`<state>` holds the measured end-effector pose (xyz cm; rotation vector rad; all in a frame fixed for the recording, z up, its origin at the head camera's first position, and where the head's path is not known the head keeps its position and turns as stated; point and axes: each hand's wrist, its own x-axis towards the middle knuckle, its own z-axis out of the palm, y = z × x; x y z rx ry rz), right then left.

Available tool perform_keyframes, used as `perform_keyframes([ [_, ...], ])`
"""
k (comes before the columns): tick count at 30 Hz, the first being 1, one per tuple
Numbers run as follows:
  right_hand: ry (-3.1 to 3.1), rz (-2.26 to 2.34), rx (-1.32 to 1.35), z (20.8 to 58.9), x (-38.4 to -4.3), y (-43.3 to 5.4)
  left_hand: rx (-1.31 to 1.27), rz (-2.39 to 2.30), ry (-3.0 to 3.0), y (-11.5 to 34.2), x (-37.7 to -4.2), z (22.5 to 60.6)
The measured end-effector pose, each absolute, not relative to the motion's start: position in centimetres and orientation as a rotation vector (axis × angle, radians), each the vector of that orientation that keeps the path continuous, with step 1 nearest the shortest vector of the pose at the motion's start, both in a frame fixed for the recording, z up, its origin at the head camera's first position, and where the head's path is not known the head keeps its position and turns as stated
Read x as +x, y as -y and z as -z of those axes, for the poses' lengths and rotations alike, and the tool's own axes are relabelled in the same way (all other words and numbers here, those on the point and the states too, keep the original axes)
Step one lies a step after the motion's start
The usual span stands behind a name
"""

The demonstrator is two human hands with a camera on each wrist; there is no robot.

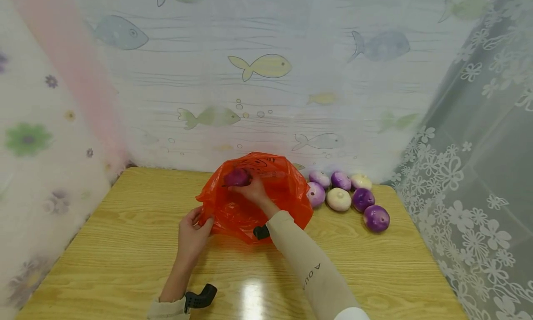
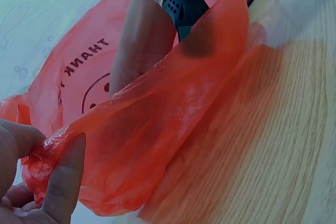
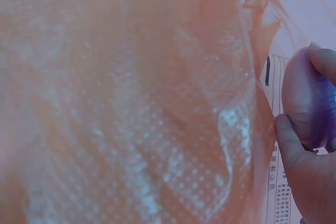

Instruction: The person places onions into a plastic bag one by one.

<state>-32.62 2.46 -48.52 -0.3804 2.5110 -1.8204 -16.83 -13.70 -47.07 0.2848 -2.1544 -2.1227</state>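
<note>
A red plastic bag [image 1: 293, 190] stands with its mouth spread wide on the wooden table. My left hand [image 1: 191, 236] pinches the bag's left rim between thumb and fingers; the left wrist view shows the crumpled film [image 2: 47, 153] in that grip. Inside the bag mouth, my right hand [image 1: 251, 190] holds a purple onion [image 1: 236, 177] near the back left wall. In the right wrist view the onion [image 3: 304, 98] sits between the thumb and fingers [image 3: 291, 145], beside printed film. Part of my right forearm shows through the bag in the left wrist view.
Several onions lie at the table's back right, beside the bag: purple ones [image 1: 376, 218] and white ones [image 1: 339, 199]. A fish-patterned curtain [image 1: 258, 93] hangs behind the table [image 1: 137, 218]. A flower-patterned sheer curtain [image 1: 470, 209] borders the right side.
</note>
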Motion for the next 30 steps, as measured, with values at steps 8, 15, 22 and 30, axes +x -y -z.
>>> perform_keyframes([
  [8, -2.531, 1.812, -0.384, 48.71, -32.54, -2.34, 0.301, 2.119, 2.160, 13.68, -16.95, 47.32],
  [15, -2.516, 1.861, -0.433, 48.60, -32.35, -2.14, 0.297, 2.121, 2.166, 13.72, -16.98, 47.23],
  [22, -2.516, 1.867, -0.335, 48.95, -32.20, -2.21, 0.310, 2.127, 2.162, 13.63, -16.99, 47.14],
  [30, -2.530, 1.879, -0.271, 48.80, -32.23, -2.27, 0.292, 2.152, 2.126, 13.60, -16.97, 47.06],
])
